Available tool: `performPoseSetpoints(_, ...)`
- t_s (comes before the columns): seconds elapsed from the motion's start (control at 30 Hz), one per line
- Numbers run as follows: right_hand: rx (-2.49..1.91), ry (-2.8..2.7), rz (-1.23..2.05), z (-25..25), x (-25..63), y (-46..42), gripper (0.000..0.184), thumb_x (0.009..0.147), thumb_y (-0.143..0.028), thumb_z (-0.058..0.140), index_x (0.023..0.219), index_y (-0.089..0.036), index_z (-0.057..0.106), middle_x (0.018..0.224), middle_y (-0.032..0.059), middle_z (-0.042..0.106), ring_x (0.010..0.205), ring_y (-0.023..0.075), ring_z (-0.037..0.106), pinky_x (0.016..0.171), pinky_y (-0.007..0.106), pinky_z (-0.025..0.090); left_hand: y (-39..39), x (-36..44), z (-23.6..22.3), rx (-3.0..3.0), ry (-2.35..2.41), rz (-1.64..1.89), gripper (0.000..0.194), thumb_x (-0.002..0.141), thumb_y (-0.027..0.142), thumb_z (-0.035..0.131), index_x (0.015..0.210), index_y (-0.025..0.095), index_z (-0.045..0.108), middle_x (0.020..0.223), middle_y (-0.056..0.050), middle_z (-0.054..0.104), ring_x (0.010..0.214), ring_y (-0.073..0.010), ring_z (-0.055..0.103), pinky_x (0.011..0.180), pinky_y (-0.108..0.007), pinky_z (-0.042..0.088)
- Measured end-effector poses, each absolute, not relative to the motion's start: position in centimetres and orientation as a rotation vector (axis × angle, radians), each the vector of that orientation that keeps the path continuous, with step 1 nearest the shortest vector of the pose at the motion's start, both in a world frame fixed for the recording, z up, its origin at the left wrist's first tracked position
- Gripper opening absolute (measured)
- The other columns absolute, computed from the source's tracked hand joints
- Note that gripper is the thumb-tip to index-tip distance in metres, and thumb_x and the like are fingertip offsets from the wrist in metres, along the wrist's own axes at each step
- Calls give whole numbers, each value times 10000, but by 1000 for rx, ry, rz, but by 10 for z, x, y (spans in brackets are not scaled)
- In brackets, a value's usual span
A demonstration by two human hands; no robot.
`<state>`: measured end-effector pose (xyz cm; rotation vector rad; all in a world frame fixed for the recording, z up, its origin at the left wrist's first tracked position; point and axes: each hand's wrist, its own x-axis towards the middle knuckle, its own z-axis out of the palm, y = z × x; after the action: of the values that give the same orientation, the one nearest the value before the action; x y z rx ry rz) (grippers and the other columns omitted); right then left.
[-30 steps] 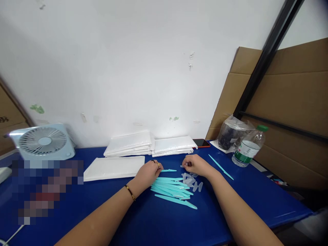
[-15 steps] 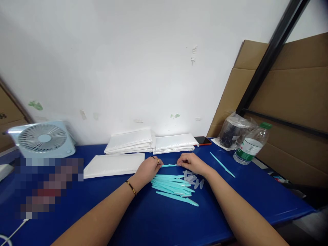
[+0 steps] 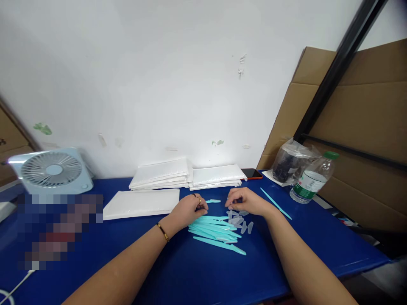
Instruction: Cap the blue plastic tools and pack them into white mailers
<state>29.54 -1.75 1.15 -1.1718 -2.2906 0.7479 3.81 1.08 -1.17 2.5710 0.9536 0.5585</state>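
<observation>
My left hand has its fingers closed round a turquoise eyebrow razor, whose end pokes out to the right past the fingertips. My right hand hovers just above the small translucent blade caps, its fingers curled in toward the thumb; whether a cap is between them is hidden. Below my left hand lies a pile of turquoise eyebrow razors, handles to the left. One razor rests apart at the near side of the pile. Another single razor lies slanted to the right of my right hand.
White padded packets are stacked along the wall, with a second stack and a single packet. A phone, a bagged dark item and a water bottle stand right. A fan sits left on the blue table.
My right hand has come away from the razor's end and moved right, over the caps. My left hand has shifted slightly right with the razor, whose visible end now sits a little higher.
</observation>
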Motion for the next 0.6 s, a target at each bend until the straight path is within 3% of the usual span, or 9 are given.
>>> performPoseSetpoints(0.13,-1152,-2416,858,13,298,-23,225,718,-380,676,845,-204,735,825,28,584,686,113,548,603,205,423,10,37,-7,2603,876,416,106,792,216,571,783,211,676,805,6,635,773,-130,574,699,-211,415)
performPoseSetpoints(0.3,-1345,-2343,661,1,292,-18,182,743,-352,644,802,-203,729,776,26,616,636,112,554,555,204,399,12,32,-7,2702,1067,443,187,848,215,486,787,197,663,846,-15,641,795,-150,573,713,-243,405)
performPoseSetpoints(0.5,-1552,-2227,573,0,294,-16,177,770,-309,590,853,-192,693,614,4,622,533,108,529,504,203,367,13,31,-10,2716,1037,418,131,831,270,540,809,221,659,841,3,635,817,-153,566,707,-245,404)
performPoseSetpoints(0.6,-1462,-2246,524,5,296,-18,196,803,-258,539,911,-206,694,709,21,628,581,111,530,544,212,384,14,30,-10,2734,1005,423,186,857,245,490,778,202,653,831,-7,638,799,-149,568,695,-241,402)
